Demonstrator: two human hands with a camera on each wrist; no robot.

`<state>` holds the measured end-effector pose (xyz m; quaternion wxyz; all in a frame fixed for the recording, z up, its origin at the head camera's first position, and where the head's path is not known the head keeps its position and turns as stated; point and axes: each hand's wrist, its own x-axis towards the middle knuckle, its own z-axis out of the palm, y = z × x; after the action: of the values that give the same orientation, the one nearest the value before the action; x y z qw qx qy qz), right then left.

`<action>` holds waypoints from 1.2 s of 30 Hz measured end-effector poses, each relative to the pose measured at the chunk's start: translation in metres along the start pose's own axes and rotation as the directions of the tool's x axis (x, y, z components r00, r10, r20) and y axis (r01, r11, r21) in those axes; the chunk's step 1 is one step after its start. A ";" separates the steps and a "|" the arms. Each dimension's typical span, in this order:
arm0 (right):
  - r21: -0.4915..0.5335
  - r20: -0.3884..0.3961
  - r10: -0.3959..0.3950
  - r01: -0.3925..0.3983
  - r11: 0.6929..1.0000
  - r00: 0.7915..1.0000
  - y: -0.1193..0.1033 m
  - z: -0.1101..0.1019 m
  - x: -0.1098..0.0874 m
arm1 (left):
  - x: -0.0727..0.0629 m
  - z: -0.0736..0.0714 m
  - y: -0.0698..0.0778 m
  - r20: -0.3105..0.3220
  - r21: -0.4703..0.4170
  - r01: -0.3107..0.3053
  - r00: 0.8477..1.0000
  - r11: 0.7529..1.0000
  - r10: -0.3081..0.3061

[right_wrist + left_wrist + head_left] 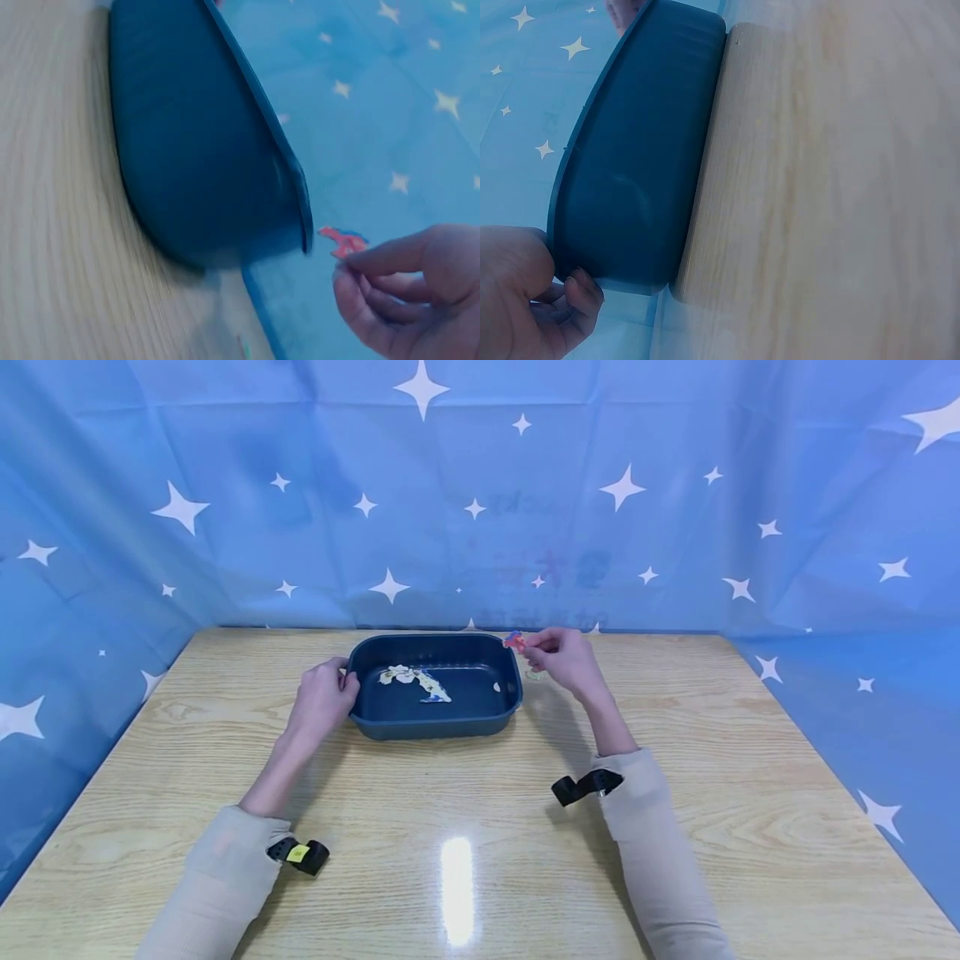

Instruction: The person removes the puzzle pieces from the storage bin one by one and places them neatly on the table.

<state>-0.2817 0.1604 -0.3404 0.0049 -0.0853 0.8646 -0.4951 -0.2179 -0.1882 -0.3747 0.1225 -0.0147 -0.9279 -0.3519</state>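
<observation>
A dark blue rectangular tub (431,728) stands at the far middle of the table. My left hand (322,697) grips its left rim, thumb and fingers around the edge in the left wrist view. Beyond the opposite end, my right hand (566,660) pinches a small flat red-and-blue piece (345,243) between thumb and fingertips. It looks like a little dinosaur-shaped sticker or cutout, held up by the tub's right rim. Inside the tub lie several flat pale pieces (433,685), some with blue marks, plus a tiny white one (497,687) near the right end.
Another small pale piece (536,674) lies on the wooden table (375,860) below the right hand. A blue curtain with white stars (480,468) hangs right behind the table's back edge and along both sides.
</observation>
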 end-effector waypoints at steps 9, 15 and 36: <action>-0.045 -0.040 0.182 -0.184 0.982 0.982 0.035 -0.034 0.001 | -0.001 0.001 0.000 -0.001 0.013 -0.001 1.000 1.000 0.001; -0.084 -0.055 0.268 -0.272 0.959 0.962 0.053 -0.048 0.000 | -0.001 0.002 -0.001 -0.003 0.011 -0.004 1.000 1.000 0.004; -0.176 -0.068 0.331 -0.338 0.924 0.941 0.065 -0.056 -0.002 | -0.001 0.000 0.001 -0.026 0.003 -0.014 1.000 1.000 0.014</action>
<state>-0.2940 0.2412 -0.3675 0.0653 0.0728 0.9087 -0.4059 -0.2165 -0.1872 -0.3746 0.1370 -0.0166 -0.9266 -0.3498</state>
